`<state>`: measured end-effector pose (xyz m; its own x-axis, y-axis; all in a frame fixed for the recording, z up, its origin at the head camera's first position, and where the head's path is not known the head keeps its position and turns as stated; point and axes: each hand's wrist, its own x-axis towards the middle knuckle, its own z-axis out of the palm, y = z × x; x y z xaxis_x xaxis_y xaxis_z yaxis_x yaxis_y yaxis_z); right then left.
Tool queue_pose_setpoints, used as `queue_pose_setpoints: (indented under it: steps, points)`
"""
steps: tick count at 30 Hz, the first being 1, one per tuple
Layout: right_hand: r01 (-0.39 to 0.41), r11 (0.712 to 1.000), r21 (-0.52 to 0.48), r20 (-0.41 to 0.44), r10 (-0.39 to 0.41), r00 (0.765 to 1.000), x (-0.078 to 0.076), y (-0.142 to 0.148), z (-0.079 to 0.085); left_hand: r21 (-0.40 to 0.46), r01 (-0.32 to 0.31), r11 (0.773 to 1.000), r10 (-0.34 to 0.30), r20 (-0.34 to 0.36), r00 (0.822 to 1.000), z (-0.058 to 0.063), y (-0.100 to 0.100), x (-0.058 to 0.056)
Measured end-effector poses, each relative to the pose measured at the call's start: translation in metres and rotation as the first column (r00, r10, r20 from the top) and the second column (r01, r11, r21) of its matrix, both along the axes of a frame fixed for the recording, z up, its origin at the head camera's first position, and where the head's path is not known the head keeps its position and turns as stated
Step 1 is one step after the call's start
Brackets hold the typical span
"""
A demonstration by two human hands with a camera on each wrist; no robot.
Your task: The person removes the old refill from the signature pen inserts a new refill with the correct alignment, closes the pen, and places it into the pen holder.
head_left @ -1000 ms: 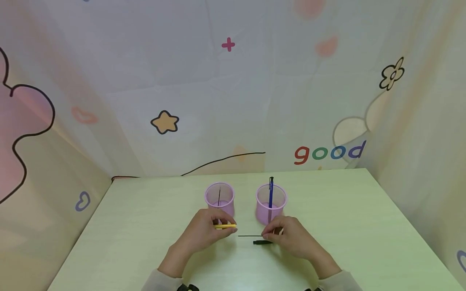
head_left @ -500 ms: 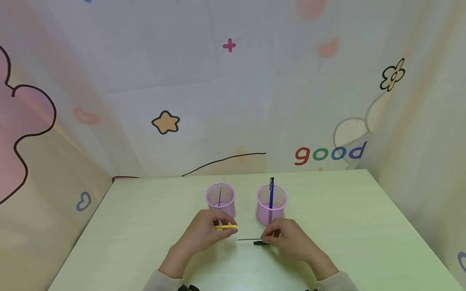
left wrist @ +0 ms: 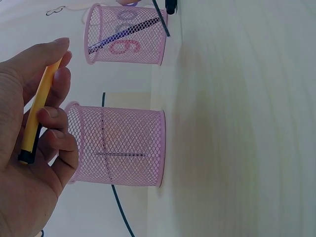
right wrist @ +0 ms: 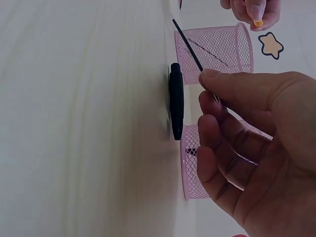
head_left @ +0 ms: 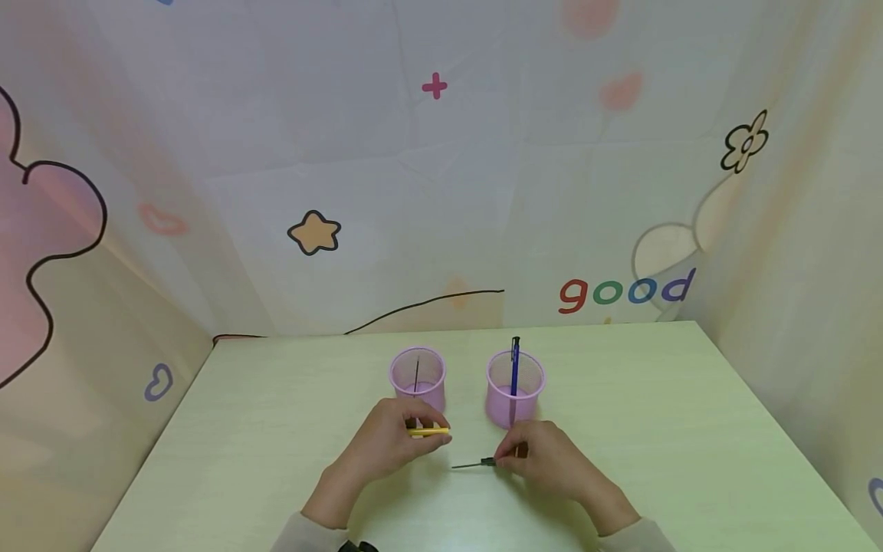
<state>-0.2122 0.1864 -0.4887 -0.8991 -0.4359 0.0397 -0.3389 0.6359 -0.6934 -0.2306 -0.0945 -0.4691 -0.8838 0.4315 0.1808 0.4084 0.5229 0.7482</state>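
Observation:
My left hand [head_left: 389, 445] holds a yellow pen barrel [left wrist: 42, 101] with a black end, its fingers curled around it. Between thumb and forefinger my right hand [head_left: 545, 456] pinches a thin dark pen refill [right wrist: 187, 44], which points left. Its silvery tip shows at the fingertips in the right wrist view. A black tapered pen grip [right wrist: 176, 101] lies on the table just under the right fingers. Behind the left hand stands a pink mesh pen cup [head_left: 431, 395] with a thin dark stick in it. A second pink mesh cup [head_left: 500, 406], behind the right hand, holds a blue pen [head_left: 514, 372].
The pale wood-grain table [head_left: 276, 383] runs back to a printed cloth [head_left: 414, 230] that hangs behind it and at both sides. Both cups stand close beyond the hands, with a gap between them.
My right hand has moved slightly toward me with the refill, which now overlaps the black pen grip in the head view. The left hand stays in place with the yellow barrel.

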Motion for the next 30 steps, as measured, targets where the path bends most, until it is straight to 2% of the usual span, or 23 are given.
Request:
queue_pose_setpoints:
  steps: [14,30]
  points:
    - [-0.018,0.997,0.072,-0.04,0.021,0.999,0.0018,-0.0025,-0.0008,-0.007,0.0,1.0,0.0,0.007,1.0,0.0003,0.0007,0.001]
    - [0.005,0.981,0.193,-0.158,0.026,0.987,0.0044,-0.0061,-0.0023,-0.015,0.007,1.0,-0.007,-0.001,1.0,0.0007,0.0015,0.0005]
